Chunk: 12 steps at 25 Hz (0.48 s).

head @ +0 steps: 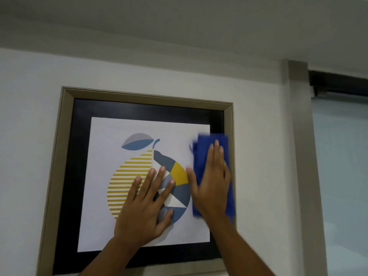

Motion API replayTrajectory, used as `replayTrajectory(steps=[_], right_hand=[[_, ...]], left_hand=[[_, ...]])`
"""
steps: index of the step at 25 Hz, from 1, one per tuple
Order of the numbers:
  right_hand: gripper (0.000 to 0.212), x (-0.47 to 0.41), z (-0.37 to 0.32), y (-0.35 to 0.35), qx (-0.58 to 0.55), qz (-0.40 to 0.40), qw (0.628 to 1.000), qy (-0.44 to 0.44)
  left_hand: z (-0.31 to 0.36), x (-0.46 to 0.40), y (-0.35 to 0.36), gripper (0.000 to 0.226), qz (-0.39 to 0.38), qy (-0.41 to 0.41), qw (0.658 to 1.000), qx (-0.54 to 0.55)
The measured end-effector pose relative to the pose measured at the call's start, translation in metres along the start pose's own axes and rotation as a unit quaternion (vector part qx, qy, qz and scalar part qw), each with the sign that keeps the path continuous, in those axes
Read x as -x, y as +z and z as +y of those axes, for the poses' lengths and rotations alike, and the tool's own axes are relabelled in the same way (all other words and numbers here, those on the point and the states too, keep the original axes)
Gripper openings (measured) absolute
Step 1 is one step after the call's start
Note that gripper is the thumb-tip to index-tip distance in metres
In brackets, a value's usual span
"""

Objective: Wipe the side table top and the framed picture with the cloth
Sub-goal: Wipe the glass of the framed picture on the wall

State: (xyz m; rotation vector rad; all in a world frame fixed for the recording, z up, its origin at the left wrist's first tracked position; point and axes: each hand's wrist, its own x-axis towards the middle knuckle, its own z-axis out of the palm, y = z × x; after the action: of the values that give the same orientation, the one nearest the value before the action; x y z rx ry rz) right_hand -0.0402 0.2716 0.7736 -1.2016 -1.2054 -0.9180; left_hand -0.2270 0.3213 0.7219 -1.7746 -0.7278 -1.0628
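The right hand (pixel 212 182) lies flat with fingers straight, pressing the blue cloth (pixel 211 144) on the framed picture (pixel 139 128). The left hand (pixel 145 206), just beside it, is spread flat and holds nothing.

One head cam only, no 2nd view to overlap. It looks fwd and a bit upward at the wall (pixel 258 156), close in; framed picture (pixel 139 100) fills centre-left, ceiling (pixel 179 20) across top, both forearms enter from bottom edge.

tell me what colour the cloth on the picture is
Blue. The cloth shows best in the head view, pressed under the right hand.
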Motion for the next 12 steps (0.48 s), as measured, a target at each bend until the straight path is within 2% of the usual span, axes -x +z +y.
replayTrajectory(steps=[3, 5, 8, 12], right_hand=[[0.089, 0.125, 0.014, -0.006, 0.029, -0.056, 0.998, 0.030], [0.090, 0.144, 0.022, -0.013, 0.014, -0.086, 0.996, 0.034], [0.090, 0.077, 0.013, -0.017, 0.003, -0.082, 0.997, -0.001], [0.090, -0.055, -0.013, -0.014, -0.003, -0.021, 1.000, 0.004]], left_hand=[[0.000, 0.001, -0.003, 0.073, 0.007, 0.004, 1.000, -0.001], [0.001, 0.000, -0.005, 0.072, 0.008, 0.007, 1.000, -0.007], [-0.001, -0.002, -0.003, 0.072, 0.012, 0.005, 1.000, -0.004], [-0.001, -0.002, -0.004, 0.072, 0.010, 0.003, 1.000, -0.007]])
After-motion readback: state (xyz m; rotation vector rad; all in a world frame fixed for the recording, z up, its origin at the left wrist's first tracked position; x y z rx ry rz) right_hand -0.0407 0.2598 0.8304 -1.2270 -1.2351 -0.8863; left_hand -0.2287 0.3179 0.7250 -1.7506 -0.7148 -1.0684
